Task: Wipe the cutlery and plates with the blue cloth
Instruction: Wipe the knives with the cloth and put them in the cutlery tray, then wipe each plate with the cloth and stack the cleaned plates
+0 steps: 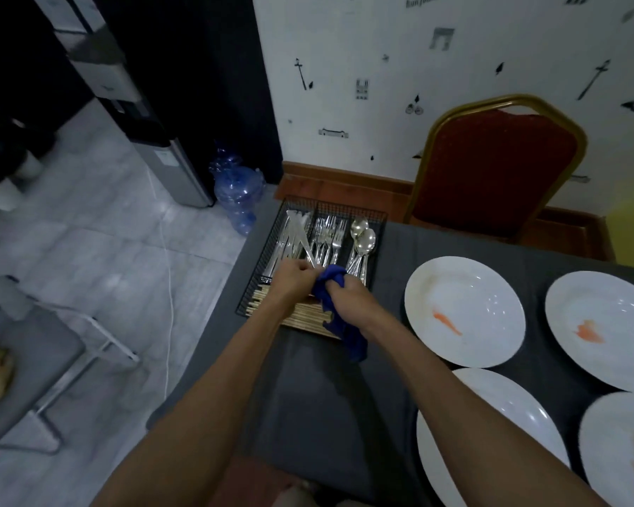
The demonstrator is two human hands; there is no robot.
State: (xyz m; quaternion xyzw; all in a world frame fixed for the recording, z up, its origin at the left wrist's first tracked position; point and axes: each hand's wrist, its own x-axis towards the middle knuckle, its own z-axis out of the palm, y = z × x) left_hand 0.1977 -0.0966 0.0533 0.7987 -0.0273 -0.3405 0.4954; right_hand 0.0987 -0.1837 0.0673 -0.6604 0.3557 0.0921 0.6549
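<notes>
shiny metal cutlery (324,237), soft blue cloth (335,309), glossy white plates (465,309)

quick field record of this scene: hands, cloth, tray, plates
right hand: grips blue cloth over cutlery tray
left hand: curled at the cloth's edge, hold unclear
tray contents: knives, forks, spoons, chopsticks
plates: four on dark tablecloth, orange smears on at least three
</notes>
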